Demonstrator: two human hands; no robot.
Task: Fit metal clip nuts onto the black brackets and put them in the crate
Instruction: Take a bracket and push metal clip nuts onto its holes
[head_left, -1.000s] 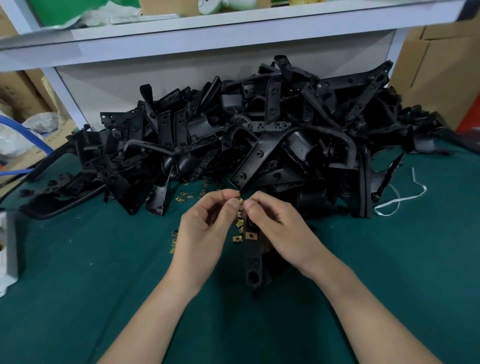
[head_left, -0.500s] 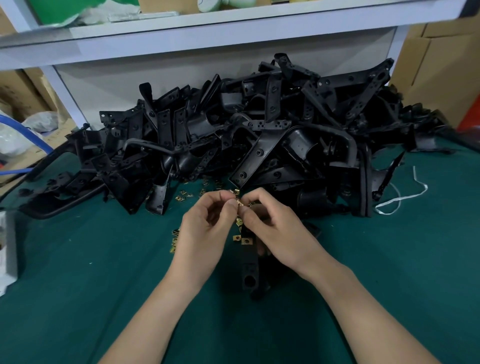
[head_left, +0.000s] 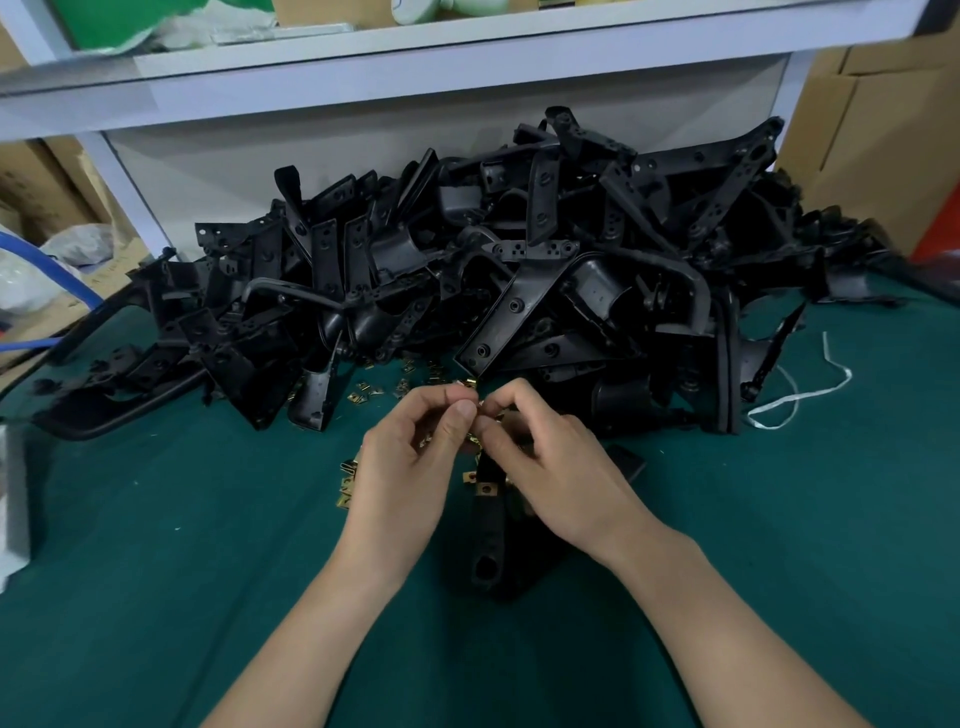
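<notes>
A black bracket (head_left: 488, 540) stands between my hands above the green table, its lower end pointing toward me. One brass clip nut (head_left: 487, 488) sits on its upper part. My right hand (head_left: 550, 467) grips the bracket's top, fingers curled round it. My left hand (head_left: 410, 457) pinches a small brass clip nut (head_left: 470, 385) between thumb and forefinger, right at the bracket's top edge. Several loose clip nuts (head_left: 347, 483) lie on the table left of my left hand. No crate is in view.
A large pile of black brackets (head_left: 519, 291) fills the table behind my hands. More clip nuts (head_left: 363, 397) are scattered at its foot. A white string (head_left: 795, 395) lies at the right. A white shelf (head_left: 415, 57) overhangs the pile; cardboard boxes (head_left: 883, 145) stand right.
My hands have drawn closer together and risen slightly toward the pile. The bracket has shifted a little with them.
</notes>
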